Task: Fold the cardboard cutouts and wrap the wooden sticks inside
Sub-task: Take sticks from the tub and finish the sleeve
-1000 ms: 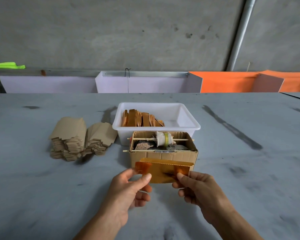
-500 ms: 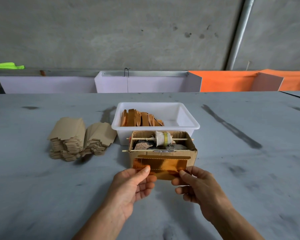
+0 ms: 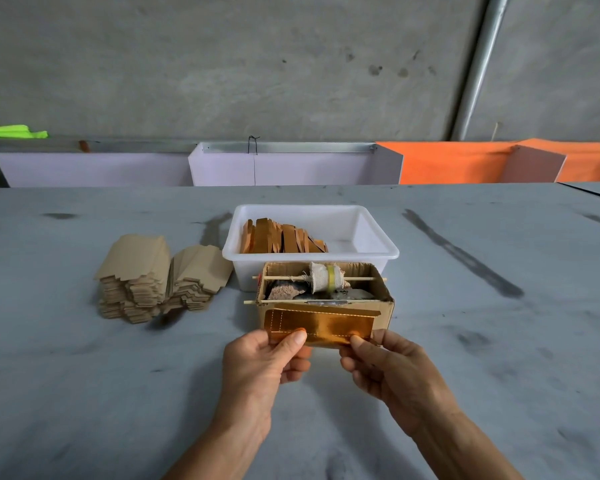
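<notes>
Gold cutout (image 3: 321, 325) held crosswise, long axis left-right, pinched by left hand (image 3: 262, 362) and right hand (image 3: 383, 365) at its lower corners, seemingly flat.

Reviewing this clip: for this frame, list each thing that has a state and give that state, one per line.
gold cutout: flat, unfolded, held up by both hands.
left hand: pinches the cutout's lower left edge.
right hand: pinches its lower right edge.
white tub: open, part-filled with gold pieces.
cardboard box: open, two sticks across it.
brown cutout stacks: piled, untouched.
</notes>
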Demonstrator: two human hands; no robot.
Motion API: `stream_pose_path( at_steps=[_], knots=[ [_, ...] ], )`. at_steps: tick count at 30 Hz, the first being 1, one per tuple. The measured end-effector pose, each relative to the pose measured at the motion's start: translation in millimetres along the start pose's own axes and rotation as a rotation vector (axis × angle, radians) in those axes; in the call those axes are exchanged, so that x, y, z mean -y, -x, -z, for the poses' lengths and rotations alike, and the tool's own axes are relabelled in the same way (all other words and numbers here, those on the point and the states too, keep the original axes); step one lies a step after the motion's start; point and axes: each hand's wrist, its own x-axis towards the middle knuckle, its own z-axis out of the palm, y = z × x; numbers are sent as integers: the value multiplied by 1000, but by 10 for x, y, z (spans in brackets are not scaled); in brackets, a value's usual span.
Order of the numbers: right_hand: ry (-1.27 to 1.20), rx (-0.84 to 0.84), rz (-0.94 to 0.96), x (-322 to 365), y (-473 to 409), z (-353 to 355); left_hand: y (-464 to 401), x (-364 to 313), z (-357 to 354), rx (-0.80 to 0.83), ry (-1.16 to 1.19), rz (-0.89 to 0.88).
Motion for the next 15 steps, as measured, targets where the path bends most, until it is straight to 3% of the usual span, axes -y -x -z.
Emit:
stream_pose_path(
  at_steps=[7,15],
  knots=[
    [-60,-10,1,-30,-17,-9,-38,34,22,-47,-24,33],
    [-16,-138,218,-60,1,-93,-45,32,8,-42,41,-65]
  ],
)
